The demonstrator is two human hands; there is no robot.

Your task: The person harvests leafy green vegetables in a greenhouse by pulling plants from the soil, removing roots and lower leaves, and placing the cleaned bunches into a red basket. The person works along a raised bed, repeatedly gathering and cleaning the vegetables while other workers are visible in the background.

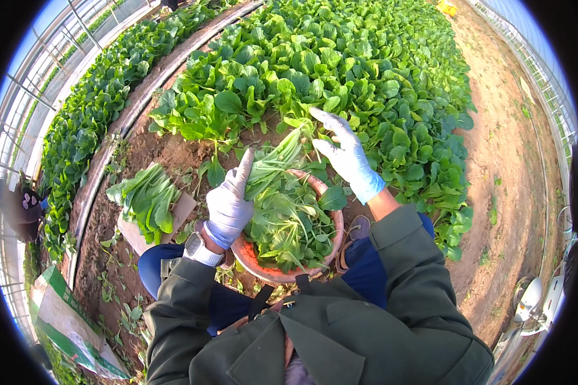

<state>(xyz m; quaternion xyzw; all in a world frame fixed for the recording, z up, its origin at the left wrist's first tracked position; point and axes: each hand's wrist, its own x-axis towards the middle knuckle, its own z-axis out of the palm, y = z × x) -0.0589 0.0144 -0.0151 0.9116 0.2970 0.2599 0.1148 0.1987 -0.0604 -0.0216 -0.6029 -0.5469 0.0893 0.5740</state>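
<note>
A bunch of leafy greens (279, 156) lies in my gloved left hand (229, 204), whose thumb or finger points up along its near side, above a round reddish tub (338, 226). Loose leaves and stems (289, 226) fill much of the tub, which stands between my knees. My right hand (342, 151), in a pale blue glove, is just right of the bunch's far end with fingers apart and holds nothing that I can see. To the left, a pile of greens (149, 199) rests on a pale flat board or box (185, 207).
Dense rows of leafy plants (356, 72) grow ahead, with another row (96, 110) beyond a pale strip (94, 187) at left. A green and white sack (70, 322) lies lower left. Another person (24, 207) is at the far left. A bare soil path (501, 192) runs along the right.
</note>
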